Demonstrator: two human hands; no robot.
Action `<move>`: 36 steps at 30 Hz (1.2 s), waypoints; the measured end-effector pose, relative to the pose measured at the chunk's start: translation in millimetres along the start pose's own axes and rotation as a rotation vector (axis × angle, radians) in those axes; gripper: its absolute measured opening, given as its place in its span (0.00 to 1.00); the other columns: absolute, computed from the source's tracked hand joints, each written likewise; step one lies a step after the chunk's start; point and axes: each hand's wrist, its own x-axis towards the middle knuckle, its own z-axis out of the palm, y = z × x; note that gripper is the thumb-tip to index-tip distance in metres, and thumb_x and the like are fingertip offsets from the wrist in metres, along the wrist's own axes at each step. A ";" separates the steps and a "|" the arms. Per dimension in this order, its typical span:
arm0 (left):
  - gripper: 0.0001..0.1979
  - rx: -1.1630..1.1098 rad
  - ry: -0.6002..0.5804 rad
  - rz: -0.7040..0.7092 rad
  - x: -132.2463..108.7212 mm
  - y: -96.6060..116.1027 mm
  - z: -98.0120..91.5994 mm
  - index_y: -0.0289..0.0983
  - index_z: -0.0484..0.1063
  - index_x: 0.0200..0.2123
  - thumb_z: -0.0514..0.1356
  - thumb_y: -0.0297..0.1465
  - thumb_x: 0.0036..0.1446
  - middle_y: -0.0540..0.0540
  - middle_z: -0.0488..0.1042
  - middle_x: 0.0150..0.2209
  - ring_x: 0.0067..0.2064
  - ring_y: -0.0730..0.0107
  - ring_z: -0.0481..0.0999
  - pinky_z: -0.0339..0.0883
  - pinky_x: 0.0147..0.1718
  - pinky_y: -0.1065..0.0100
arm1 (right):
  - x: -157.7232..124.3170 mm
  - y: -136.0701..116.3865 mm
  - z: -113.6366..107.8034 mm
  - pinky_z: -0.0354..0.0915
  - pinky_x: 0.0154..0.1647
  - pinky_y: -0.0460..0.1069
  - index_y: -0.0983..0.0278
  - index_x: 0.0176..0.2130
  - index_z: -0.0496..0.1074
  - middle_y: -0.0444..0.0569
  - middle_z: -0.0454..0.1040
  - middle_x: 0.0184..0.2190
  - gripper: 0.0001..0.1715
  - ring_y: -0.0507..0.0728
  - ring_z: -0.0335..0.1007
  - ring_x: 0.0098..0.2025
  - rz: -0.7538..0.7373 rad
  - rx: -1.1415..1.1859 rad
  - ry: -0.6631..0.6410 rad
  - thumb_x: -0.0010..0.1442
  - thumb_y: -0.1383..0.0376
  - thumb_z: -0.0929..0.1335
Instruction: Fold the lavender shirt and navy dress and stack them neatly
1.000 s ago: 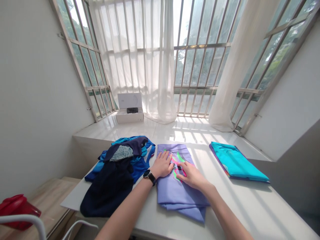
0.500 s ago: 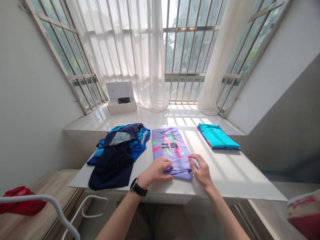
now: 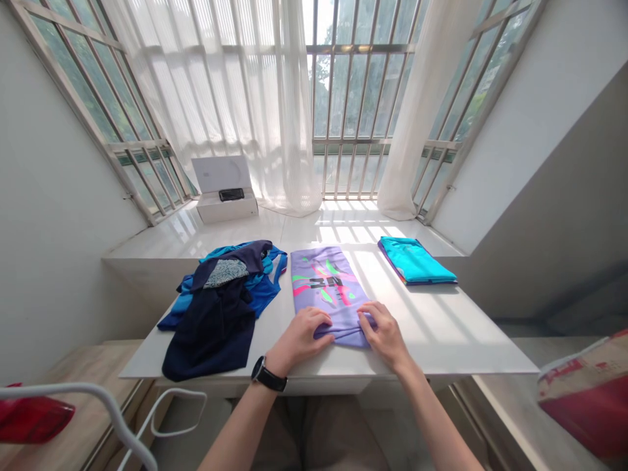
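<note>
Currently both hands are down on a lilac T-shirt (image 3: pixel 318 284), which lies flat and lengthwise on a white table (image 3: pixel 456 340), printed side up, its near end turned over into a soft fold close to the table's front edge. The left hand (image 3: pixel 299 340), with a black watch (image 3: pixel 268 374) on its wrist, sits palm down at the left end of that fold, its fingers (image 3: pixel 314 320) together and gently curved over the cloth. The right hand (image 3: pixel 385 337) sits at the fold's right end, its fingers (image 3: pixel 380 327) bent and resting on the shirt. Neither hand is spread wide and both touch the fabric, but whether either is pinching it or only pressing on it, I cannot tell from this view. A strip of shirt lies between the two hands.

Just left of the shirt lies a loose heap of clothes, a navy garment (image 3: pixel 210 333) on top of a bright blue one (image 3: pixel 265 294). Well off to the right, a folded turquoise shirt (image 3: pixel 417 260) lies flat near the table's far edge. Beyond the table, on a white window ledge (image 3: pixel 314 229), stands an open white box (image 3: pixel 226 209) holding a dark object (image 3: pixel 231 194), in front of a sheer curtain (image 3: pixel 294 131).
</note>
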 end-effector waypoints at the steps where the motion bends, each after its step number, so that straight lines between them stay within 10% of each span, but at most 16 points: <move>1: 0.08 0.016 0.008 0.003 0.1 -0.5 1.1 0.41 0.78 0.43 0.68 0.32 0.59 0.44 0.81 0.47 0.50 0.57 0.77 0.64 0.53 0.61 | -0.2 -0.7 0.4 0.70 0.51 0.57 0.59 0.39 0.74 0.52 0.78 0.41 0.10 0.62 0.74 0.47 -0.016 -0.021 -0.007 0.68 0.62 0.64; 9: 0.06 0.098 0.069 -0.091 4.5 1.5 4.5 0.40 0.78 0.36 0.60 0.31 0.64 0.43 0.81 0.39 0.43 0.59 0.78 0.67 0.45 0.64 | -6.7 -11.0 -4.2 0.72 0.46 0.57 0.59 0.42 0.75 0.53 0.78 0.39 0.09 0.61 0.74 0.43 -0.213 -0.034 0.013 0.67 0.66 0.65; 17: 0.08 0.098 0.118 -0.180 10.4 1.7 4.4 0.40 0.78 0.36 0.59 0.33 0.65 0.45 0.82 0.37 0.39 0.60 0.79 0.65 0.39 0.67 | -26.6 -36.6 6.4 0.74 0.49 0.56 0.59 0.52 0.76 0.53 0.80 0.47 0.16 0.61 0.76 0.47 -0.372 -0.208 -0.272 0.65 0.66 0.68; 36: 0.07 0.113 0.139 -0.201 6.8 -1.2 6.1 0.41 0.78 0.40 0.59 0.33 0.66 0.48 0.82 0.38 0.40 0.62 0.80 0.66 0.39 0.68 | -11.0 -32.9 23.9 0.69 0.34 0.50 0.60 0.42 0.76 0.47 0.78 0.31 0.16 0.56 0.76 0.31 -0.455 -0.334 -0.055 0.74 0.65 0.60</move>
